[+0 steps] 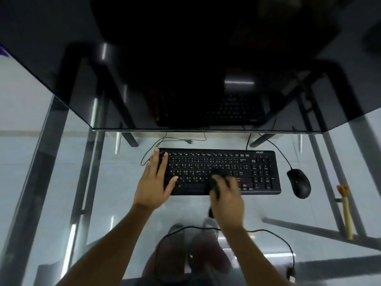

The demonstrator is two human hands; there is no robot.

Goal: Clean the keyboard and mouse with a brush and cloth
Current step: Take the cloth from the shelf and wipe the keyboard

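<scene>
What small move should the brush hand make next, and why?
Probably sweep the brush rightward along the keyboard. The right hand grips it over the middle keys, the left hand steadies the left end, and the number pad lies beyond.

left hand (154, 183) flat, fingers straight and spread, pressing down; right hand (225, 195) blurred, fingers curled in a grip.

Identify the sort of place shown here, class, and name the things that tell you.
Probably a computer desk at home or in an office: a glass-topped table carries a black keyboard, a wired mouse and a dark monitor.
</scene>
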